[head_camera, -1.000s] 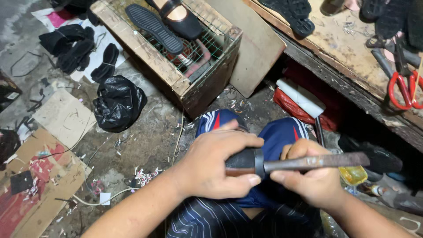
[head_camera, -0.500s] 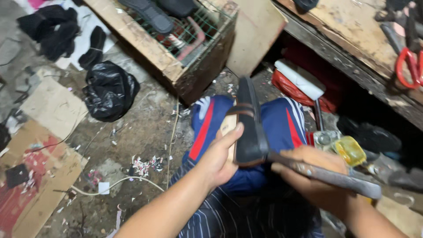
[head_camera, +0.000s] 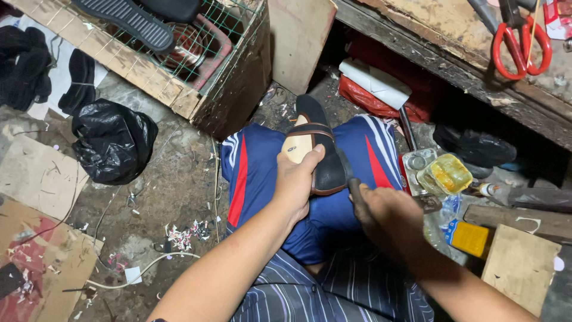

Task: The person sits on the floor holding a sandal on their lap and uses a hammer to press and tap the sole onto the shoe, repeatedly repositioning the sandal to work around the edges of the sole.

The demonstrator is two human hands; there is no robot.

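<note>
My left hand (head_camera: 297,185) grips a black sandal (head_camera: 319,149) with a tan insole, resting it on my knee, which is clad in blue shorts with red and white stripes (head_camera: 256,173). My thumb lies across the sandal's strap. My right hand (head_camera: 387,214) is closed on a dark metal tool (head_camera: 351,179), whose tip lies against the sandal's right edge. The hand is blurred and most of the tool is hidden in it.
A wooden crate with green mesh (head_camera: 179,65) holds black soles at the upper left. A black plastic bag (head_camera: 113,140) lies on the dirty floor. Red scissors (head_camera: 517,42) rest on the wooden bench at the upper right. A yellow glue tub (head_camera: 450,173) sits to the right.
The sandal was turned from lying crosswise under both hands to pointing away along my knee. My right hand drew the tool in close to the sandal's right edge.
</note>
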